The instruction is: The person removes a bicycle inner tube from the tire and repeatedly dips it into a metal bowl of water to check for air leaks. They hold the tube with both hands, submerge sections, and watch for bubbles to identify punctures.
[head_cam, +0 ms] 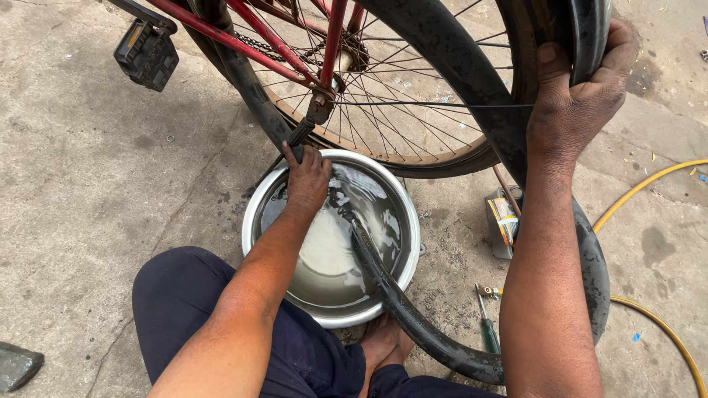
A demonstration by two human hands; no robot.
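My left hand (308, 177) presses the black inner tube (413, 317) into the water-filled steel basin (254, 210), fingers closed on it. My right hand (579, 96) grips the far loop, right. Most of the tube looks untested, I judge.

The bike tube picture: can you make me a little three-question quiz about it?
1. True or false: the left hand presses the black inner tube into the water of the metal basin.
2. What does the right hand grip?
A. the tube, held up high
B. the screwdriver
C. the yellow hose
3. What colour is the bicycle frame?

Key: 1 true; 2 A; 3 red.
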